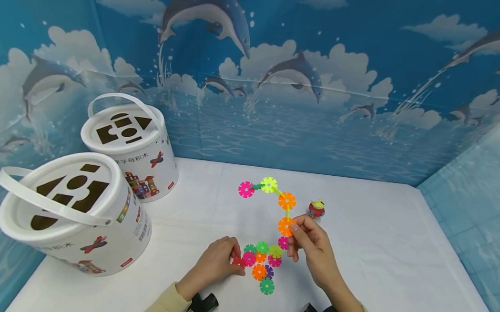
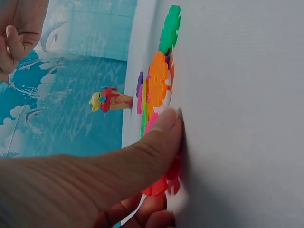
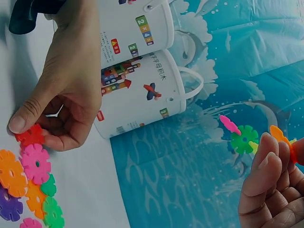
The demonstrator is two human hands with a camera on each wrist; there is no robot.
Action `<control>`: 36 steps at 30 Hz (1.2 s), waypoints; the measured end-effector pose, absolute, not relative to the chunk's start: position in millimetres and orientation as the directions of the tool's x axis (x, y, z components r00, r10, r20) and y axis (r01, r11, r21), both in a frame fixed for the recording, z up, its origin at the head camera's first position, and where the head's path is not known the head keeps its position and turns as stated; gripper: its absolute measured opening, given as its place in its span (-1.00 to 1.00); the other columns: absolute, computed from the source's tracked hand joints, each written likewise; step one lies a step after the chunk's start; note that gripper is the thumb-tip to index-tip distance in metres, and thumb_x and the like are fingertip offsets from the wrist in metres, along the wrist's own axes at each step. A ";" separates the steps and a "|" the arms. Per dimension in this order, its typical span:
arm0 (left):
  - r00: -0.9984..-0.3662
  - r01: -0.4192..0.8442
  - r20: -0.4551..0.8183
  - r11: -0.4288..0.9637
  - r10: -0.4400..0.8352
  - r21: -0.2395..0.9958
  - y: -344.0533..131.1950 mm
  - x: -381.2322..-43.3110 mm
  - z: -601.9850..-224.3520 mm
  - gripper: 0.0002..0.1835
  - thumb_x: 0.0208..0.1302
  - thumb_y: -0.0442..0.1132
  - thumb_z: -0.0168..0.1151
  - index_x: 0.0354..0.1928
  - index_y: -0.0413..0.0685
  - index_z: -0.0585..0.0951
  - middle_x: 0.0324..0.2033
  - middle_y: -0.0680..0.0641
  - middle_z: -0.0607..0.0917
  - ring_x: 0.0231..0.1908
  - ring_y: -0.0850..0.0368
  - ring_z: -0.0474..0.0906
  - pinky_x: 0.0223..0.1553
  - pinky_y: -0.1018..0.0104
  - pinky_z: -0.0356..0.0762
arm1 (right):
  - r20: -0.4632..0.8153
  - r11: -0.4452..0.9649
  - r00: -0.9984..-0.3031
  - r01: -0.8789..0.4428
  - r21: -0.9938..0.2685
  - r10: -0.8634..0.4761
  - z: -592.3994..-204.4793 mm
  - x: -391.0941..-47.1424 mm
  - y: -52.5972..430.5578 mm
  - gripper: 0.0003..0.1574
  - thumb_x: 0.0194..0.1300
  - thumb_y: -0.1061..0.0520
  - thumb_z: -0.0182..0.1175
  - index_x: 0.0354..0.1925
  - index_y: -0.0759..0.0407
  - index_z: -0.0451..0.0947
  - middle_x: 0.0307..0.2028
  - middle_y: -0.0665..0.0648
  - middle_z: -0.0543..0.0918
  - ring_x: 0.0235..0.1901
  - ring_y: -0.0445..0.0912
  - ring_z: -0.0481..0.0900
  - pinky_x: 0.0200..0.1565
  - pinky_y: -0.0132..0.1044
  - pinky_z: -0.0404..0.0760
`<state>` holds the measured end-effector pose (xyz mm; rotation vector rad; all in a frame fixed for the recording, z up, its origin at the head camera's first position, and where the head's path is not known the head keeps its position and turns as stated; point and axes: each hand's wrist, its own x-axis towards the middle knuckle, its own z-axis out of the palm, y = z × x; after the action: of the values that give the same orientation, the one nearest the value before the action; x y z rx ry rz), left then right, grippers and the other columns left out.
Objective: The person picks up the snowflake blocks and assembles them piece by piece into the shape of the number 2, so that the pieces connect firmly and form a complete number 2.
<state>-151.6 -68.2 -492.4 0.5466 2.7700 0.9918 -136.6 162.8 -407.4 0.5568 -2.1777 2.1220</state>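
Between thumb and fingers, my left hand [image 1: 217,261] pinches a red interlocking disc [image 3: 29,136] at the left end of a flat cluster of notched plastic discs. That cluster includes an orange disc [image 2: 158,78], a green disc [image 1: 267,286] and a purple disc [image 3: 9,206]. My right hand [image 1: 316,250] holds an orange disc [image 1: 286,226] by its edge. From it a curved chain runs through another orange disc [image 1: 287,201] and a yellow disc [image 1: 269,185] to a pink disc [image 1: 246,189]. A lower pink disc [image 1: 283,243] shows beside the right fingers.
A small red and yellow toy figure [image 1: 316,208] stands just beyond my right hand. Two white lidded buckets [image 1: 137,235] with handles are at the left. Dolphin-print cloth [image 1: 303,130] rises behind the white table [image 1: 383,231].
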 end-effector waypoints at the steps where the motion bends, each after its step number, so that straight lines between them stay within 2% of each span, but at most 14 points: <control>1: -0.922 0.286 -0.017 0.709 0.387 0.645 -68.5 -151.6 -491.7 -0.58 -0.16 -0.10 0.58 -0.45 -0.01 0.46 -0.61 0.10 0.38 -0.57 0.24 0.28 -0.52 0.42 0.28 | 0.286 -0.011 -0.933 -0.291 -0.957 -0.220 -407.0 -136.5 163.0 -0.81 0.48 0.28 -0.11 -0.22 0.44 0.32 -0.58 0.22 0.43 -0.69 -0.05 0.44 -0.65 -0.30 0.51; 6: -0.924 0.276 -0.002 0.671 0.382 0.688 -69.5 -150.8 -486.0 -0.66 -0.08 -0.15 0.54 -0.48 0.00 0.47 -0.71 0.15 0.38 -0.67 0.28 0.28 -0.60 0.42 0.24 | 0.288 -0.020 -0.934 -0.290 -0.957 -0.213 -405.4 -134.9 162.5 -0.82 0.47 0.29 -0.11 -0.22 0.45 0.32 -0.58 0.22 0.43 -0.69 -0.05 0.43 -0.65 -0.32 0.50; 10: -0.931 0.292 0.063 0.634 0.358 0.716 -70.7 -150.9 -474.1 -0.72 -0.05 -0.20 0.53 -0.51 -0.01 0.53 -0.73 0.20 0.43 -0.69 0.32 0.33 -0.60 0.42 0.30 | 0.258 -0.014 -0.943 -0.261 -0.965 -0.211 -405.2 -134.4 160.1 -0.82 0.48 0.27 -0.09 -0.23 0.43 0.32 -0.59 0.21 0.43 -0.69 0.00 0.41 -0.65 -0.33 0.50; 16: -0.934 0.295 0.148 0.470 0.326 0.832 -65.8 -149.3 -442.7 -0.84 0.03 -0.18 0.48 -0.42 -0.02 0.65 -0.58 0.21 0.60 -0.61 0.33 0.49 -0.55 0.40 0.51 | 0.199 0.006 -0.956 -0.205 -0.979 -0.214 -406.3 -133.4 157.2 -0.80 0.48 0.21 -0.08 -0.22 0.39 0.32 -0.59 0.21 0.43 -0.69 0.00 0.40 -0.63 -0.33 0.50; 22: -0.927 0.330 0.263 0.250 0.267 0.910 -52.7 -140.4 -414.2 -0.82 0.09 -0.11 0.42 -0.34 -0.04 0.70 -0.45 0.14 0.70 -0.50 0.29 0.62 -0.44 0.36 0.60 | 0.175 -0.014 -0.959 -0.176 -0.984 -0.221 -405.1 -131.2 156.5 -0.77 0.49 0.18 -0.08 -0.23 0.37 0.32 -0.58 0.18 0.43 -0.69 -0.02 0.41 -0.62 -0.34 0.50; 28: -0.938 0.258 0.233 0.068 0.255 0.964 -47.6 -129.6 -400.7 -0.88 0.13 -0.30 0.39 -0.31 -0.19 0.69 -0.45 -0.04 0.72 -0.52 0.15 0.67 -0.44 0.26 0.62 | 0.161 -0.165 -0.941 -0.115 -0.980 -0.299 -400.7 -129.6 160.3 -0.79 0.52 0.15 -0.16 -0.24 0.27 0.29 -0.55 0.10 0.39 -0.68 -0.06 0.38 -0.58 -0.39 0.48; 33: -0.929 0.263 0.245 0.028 0.276 0.964 -47.3 -121.1 -383.3 -0.89 0.15 -0.38 0.34 -0.29 -0.29 0.67 -0.43 -0.12 0.71 -0.51 0.15 0.67 -0.45 0.18 0.62 | 0.179 -0.341 -0.901 -0.037 -0.939 -0.395 -396.9 -131.3 166.9 -0.73 0.55 0.17 -0.29 -0.26 0.17 0.31 -0.51 0.05 0.37 -0.63 -0.14 0.42 -0.50 -0.44 0.49; 36: -0.928 0.252 0.240 0.007 0.286 0.968 -47.2 -120.6 -380.2 -0.90 0.16 -0.39 0.33 -0.29 -0.30 0.66 -0.43 -0.13 0.71 -0.51 0.14 0.66 -0.45 0.10 0.62 | 0.231 -0.499 -0.854 0.039 -0.866 -0.466 -396.2 -133.6 171.7 -0.64 0.55 0.20 -0.42 -0.26 0.16 0.32 -0.50 0.07 0.35 -0.60 -0.15 0.43 -0.44 -0.45 0.47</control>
<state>-120.6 -47.2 -380.2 0.5908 2.2110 2.1156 -133.6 171.7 -396.2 0.7805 -1.6623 2.9142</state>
